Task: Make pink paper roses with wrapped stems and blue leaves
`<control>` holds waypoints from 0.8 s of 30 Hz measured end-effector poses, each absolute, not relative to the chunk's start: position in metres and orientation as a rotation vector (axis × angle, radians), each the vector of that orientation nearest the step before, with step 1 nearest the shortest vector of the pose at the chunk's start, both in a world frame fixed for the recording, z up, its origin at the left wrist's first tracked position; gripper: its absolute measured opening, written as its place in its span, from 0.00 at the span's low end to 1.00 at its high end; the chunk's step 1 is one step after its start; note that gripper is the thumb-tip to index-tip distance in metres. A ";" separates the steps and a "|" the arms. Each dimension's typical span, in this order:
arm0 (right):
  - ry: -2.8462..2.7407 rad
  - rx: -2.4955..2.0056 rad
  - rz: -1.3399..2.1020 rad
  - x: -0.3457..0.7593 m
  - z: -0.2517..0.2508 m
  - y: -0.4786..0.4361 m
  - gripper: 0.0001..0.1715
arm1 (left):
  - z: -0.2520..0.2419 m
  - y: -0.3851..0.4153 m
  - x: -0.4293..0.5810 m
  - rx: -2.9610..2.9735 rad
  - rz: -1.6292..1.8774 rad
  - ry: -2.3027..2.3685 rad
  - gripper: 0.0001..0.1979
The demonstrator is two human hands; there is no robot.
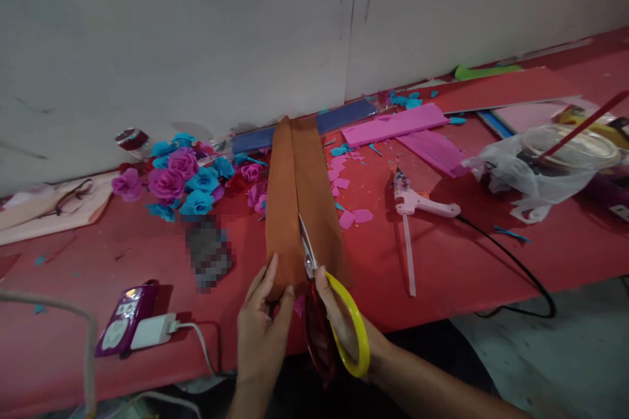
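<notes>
A long sheet of orange-brown paper [310, 170] runs from the wall towards me, with a lengthwise line between its two halves. Near its left corner, my left hand [263, 324] pinches the near edge between thumb and fingers. My right hand [339, 311] grips a pair of scissors [361, 340] with a yellow loop and a dark red one. Their blades lie along the middle line, pointing away from me. Whether the blades have paper between them is hard to tell. Left of the sheet lie pink, blue and red paper flowers [181, 177].
To the right are a pink glue gun [422, 203] with a black cord, pink paper strips [398, 124] and a plastic bag [535, 177] under a round container. At left, a white charger plug [152, 330] sits at a purple socket block [128, 314]. A wall [196, 33] borders the red table [373, 281].
</notes>
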State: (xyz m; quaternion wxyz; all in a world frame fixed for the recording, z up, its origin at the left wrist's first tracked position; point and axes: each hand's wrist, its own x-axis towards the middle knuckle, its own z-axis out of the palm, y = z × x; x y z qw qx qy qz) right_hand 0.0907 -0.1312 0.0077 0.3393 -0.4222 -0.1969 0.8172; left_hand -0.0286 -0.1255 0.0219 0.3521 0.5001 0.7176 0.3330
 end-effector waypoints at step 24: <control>-0.414 -1.306 2.053 0.088 0.014 -0.095 0.34 | 0.017 -0.122 -0.032 1.283 0.845 1.851 0.29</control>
